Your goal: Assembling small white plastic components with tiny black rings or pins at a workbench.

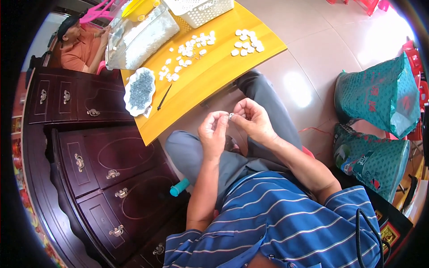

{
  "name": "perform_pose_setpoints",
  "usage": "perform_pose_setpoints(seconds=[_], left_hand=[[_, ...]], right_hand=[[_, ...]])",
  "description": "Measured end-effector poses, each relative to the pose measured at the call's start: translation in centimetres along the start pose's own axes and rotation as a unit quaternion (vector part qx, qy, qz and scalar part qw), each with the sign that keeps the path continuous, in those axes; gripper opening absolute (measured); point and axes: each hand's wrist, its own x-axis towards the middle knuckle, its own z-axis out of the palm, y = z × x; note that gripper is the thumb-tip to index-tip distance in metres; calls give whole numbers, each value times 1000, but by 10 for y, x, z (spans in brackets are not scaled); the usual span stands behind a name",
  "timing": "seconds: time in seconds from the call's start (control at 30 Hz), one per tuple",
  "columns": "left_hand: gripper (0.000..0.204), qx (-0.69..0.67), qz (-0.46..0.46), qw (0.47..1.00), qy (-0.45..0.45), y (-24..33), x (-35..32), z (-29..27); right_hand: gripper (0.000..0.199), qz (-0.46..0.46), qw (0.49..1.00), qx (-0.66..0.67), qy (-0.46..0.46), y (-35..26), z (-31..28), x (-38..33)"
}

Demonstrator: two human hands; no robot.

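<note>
Over my lap, both hands meet at a small white piece (231,115), too small to name for certain. My left hand (214,130) pinches toward it with thumb and forefinger. From the other side my right hand (254,119) grips the same piece, fingers curled. On the yellow table (196,89) lie loose small white pieces (178,68) in a scattered group and another cluster of white pieces (243,43) farther right. A white scalloped dish (128,99) holds a heap of small dark grey parts (141,90). Beside it rests a thin black tool (165,96).
A clear bin (115,59) of white pieces and a white basket (201,18) stand at the table's far side. Dark wooden drawers (116,165) flank my left, where a person (80,49) sits beyond. Two teal sacks (371,94) stand at right.
</note>
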Motion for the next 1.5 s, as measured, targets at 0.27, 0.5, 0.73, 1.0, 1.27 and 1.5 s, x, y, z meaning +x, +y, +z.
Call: perform_pose_setpoints(seconds=[0.27,0.5,0.73,1.0,1.27,1.5], left_hand=[[7,-194,0,979,53,-1,-1,6],[10,-96,9,995,29,2,-2,-11],[16,-24,54,998,-14,3,-1,-16],[24,53,95,993,-48,9,2,-18],[25,122,119,983,-68,16,5,-21],[27,130,123,981,-71,21,8,-20]], right_hand=[[15,45,996,82,0,-6,4,-3],[14,45,998,54,-1,-6,4,-3],[15,31,997,61,-19,-3,4,-3],[15,27,999,2,-40,0,1,-2],[15,11,998,-38,-43,-3,1,-3],[15,18,999,-30,-36,-2,0,-3]])
